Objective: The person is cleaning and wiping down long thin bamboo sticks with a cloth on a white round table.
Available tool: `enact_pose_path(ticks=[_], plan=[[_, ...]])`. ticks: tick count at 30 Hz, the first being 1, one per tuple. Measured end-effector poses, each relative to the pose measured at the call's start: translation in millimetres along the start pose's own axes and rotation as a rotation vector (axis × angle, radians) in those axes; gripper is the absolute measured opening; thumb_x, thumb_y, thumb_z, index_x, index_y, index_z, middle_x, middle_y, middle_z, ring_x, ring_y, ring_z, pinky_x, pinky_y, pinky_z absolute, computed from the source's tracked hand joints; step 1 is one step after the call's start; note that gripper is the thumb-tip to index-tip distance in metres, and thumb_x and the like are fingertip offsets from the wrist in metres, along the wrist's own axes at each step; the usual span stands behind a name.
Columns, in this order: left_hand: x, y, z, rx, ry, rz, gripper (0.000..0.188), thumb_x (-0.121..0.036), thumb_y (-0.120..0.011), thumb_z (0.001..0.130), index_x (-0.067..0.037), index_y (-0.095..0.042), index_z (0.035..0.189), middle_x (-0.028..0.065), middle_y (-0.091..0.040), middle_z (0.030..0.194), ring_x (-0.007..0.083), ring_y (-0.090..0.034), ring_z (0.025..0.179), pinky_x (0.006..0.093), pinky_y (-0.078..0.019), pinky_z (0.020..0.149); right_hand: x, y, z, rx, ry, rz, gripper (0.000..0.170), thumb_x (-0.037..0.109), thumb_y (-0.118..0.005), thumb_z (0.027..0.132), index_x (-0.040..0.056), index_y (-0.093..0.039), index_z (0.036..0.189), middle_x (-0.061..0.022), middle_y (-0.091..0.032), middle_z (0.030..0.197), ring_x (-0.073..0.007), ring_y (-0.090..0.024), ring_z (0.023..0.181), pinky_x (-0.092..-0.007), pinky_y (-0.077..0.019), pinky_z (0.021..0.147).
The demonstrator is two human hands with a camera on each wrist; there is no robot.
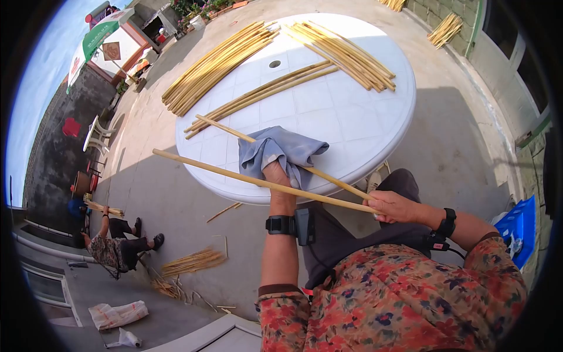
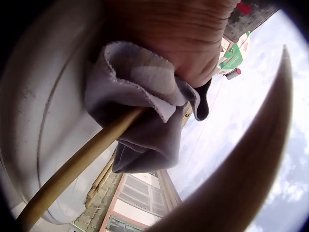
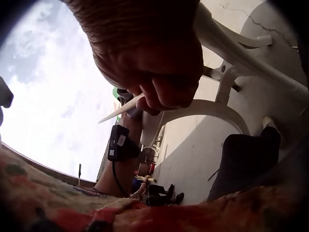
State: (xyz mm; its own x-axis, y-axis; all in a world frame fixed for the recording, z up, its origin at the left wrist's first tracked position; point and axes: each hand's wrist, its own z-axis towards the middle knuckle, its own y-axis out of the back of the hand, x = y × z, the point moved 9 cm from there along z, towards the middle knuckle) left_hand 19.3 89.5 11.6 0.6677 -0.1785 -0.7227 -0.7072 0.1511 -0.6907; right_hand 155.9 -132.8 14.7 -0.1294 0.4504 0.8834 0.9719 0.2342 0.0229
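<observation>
The left hand [image 1: 278,174] grips a grey-blue cloth [image 1: 296,145] folded around a thin tan stick [image 1: 343,185] over the near part of the round white table. In the left wrist view the cloth [image 2: 145,140] wraps that stick [image 2: 79,166], and the hand [image 2: 169,38] presses over it. The right hand [image 1: 394,206] holds the near ends of two sticks; the second stick [image 1: 234,174] passes above the left wrist, its far end pointing left. Curled fingers of the right hand [image 3: 154,72] close round a stick [image 3: 120,109] in the right wrist view.
On the white table [image 1: 375,123] lie a left bundle of sticks [image 1: 217,64], a right bundle [image 1: 346,53] and several sticks [image 1: 264,91] between them. A person [image 1: 117,240] holding sticks is at left, beside straw [image 1: 193,261] on the ground. A blue crate [image 1: 522,229] stands at right.
</observation>
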Motion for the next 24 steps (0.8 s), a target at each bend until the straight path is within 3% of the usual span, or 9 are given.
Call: enact_pose_path(ticks=[6, 13, 15, 21, 24], plan=[[-2, 4, 8, -0.027, 0.040, -0.060, 0.028, -0.031, -0.049, 0.087, -0.008, -0.050, 0.102, 0.0034, -0.055, 0.098, 0.0167, -0.053, 0.088, 0.0282, -0.0448, 0.082, -52, 31, -74, -0.152, 0.066, -0.332, 0.028, 0.028, -0.035, 0.092, 0.0046, -0.048, 0.097, -0.0019, -0.045, 0.066, -0.0097, -0.045, 0.057, -0.0242, -0.0386, 0.056], [-14, -7, -2, 0.014, 0.045, -0.005, 0.032, -0.035, -0.045, 0.088, -0.009, -0.050, 0.106, 0.0022, -0.055, 0.100, 0.0167, -0.052, 0.090, 0.0286, -0.0430, 0.084, -113, 41, -127, -0.259, -0.002, -0.275, 0.028, 0.029, -0.038, 0.089, 0.0055, -0.050, 0.097, -0.0026, -0.047, 0.066, -0.0117, -0.047, 0.058, -0.0265, -0.0398, 0.059], [-14, -6, -3, 0.003, 0.061, 0.021, 0.029, -0.034, -0.045, 0.088, -0.010, -0.049, 0.104, 0.0007, -0.052, 0.099, 0.0135, -0.050, 0.090, 0.0270, -0.0432, 0.081, -121, 48, -142, -0.310, 0.002, -0.317, 0.028, 0.030, -0.040, 0.088, 0.0058, -0.051, 0.094, -0.0058, -0.049, 0.066, -0.0168, -0.050, 0.059, -0.0294, -0.0406, 0.059], [-14, 21, 24, 0.023, 0.099, -0.216, 0.036, -0.036, -0.044, 0.087, -0.006, -0.050, 0.107, 0.0065, -0.054, 0.106, 0.0210, -0.051, 0.094, 0.0333, -0.0404, 0.088, -164, 84, -199, -0.483, 0.077, -0.633, 0.029, 0.032, -0.041, 0.086, 0.0060, -0.054, 0.087, -0.0125, -0.051, 0.070, -0.0283, -0.053, 0.064, -0.0338, -0.0413, 0.060], [-30, 29, 22, -0.039, 0.071, -0.275, 0.044, -0.037, -0.041, 0.087, -0.004, -0.048, 0.113, 0.0092, -0.052, 0.114, 0.0253, -0.048, 0.103, 0.0373, -0.0362, 0.094, -170, 95, -223, -0.573, 0.040, -0.702, 0.029, 0.031, -0.040, 0.086, 0.0054, -0.054, 0.085, -0.0130, -0.051, 0.069, -0.0294, -0.053, 0.064, -0.0348, -0.0412, 0.060]])
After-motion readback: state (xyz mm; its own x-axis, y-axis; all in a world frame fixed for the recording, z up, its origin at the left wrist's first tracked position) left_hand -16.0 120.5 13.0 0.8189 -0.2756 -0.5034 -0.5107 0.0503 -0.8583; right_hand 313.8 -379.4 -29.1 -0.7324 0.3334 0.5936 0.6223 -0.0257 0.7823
